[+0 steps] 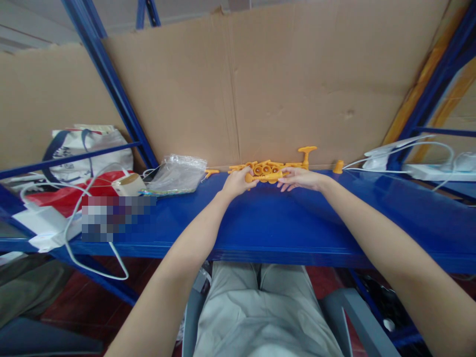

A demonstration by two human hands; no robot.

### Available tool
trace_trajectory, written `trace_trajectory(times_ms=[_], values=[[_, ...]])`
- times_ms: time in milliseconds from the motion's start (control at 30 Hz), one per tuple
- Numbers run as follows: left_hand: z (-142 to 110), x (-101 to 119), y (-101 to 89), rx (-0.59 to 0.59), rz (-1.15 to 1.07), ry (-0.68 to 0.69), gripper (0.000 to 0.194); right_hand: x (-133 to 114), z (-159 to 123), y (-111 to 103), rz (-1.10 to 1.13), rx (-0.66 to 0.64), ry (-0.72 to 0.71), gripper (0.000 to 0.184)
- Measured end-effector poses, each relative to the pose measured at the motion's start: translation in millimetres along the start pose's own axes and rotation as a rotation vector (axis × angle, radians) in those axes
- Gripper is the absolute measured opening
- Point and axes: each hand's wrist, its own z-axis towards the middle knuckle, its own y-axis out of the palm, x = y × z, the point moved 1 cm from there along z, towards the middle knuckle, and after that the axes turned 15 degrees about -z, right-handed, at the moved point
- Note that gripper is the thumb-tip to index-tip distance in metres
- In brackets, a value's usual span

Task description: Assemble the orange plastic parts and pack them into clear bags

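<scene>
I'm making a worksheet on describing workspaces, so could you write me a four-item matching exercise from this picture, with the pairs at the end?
Things
1. Left hand
2. T-shaped piece
3. Plastic bag
4. Tote bag

Colours and states
A. White with dark blue handles
B. Yellow and standing upright
C. Fingers closed on a yellow piece
D. Clear and see-through, lying on the blue shelf

Right pairs: 1-C, 2-B, 3-D, 4-A
</scene>
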Motion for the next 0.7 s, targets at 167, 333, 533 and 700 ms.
trace_trajectory(times_ms=[167,333,533,700], values=[[-0.5,0.3,0.5,0.008,-0.022,0.032,0.026,-2.5,0.0,3.4,0.040,0.037,-0.002,0.029],[-1.2,5.6,-0.1,-0.031,0.005,0.000,0.027,-2.7,1.4,6.7,-0.049,0.046,0.120,0.057],[-1.4,8.1,-0.6,-0.044,0.031,-0.015,0.028,-3.3,-4.4,1.6,-0.083,0.018,0.072,0.033],[-2.2,9.3,-1.1,-0.049,0.043,-0.018,0.029,-2.4,-1.9,2.4,-0.025,0.019,0.021,0.027]])
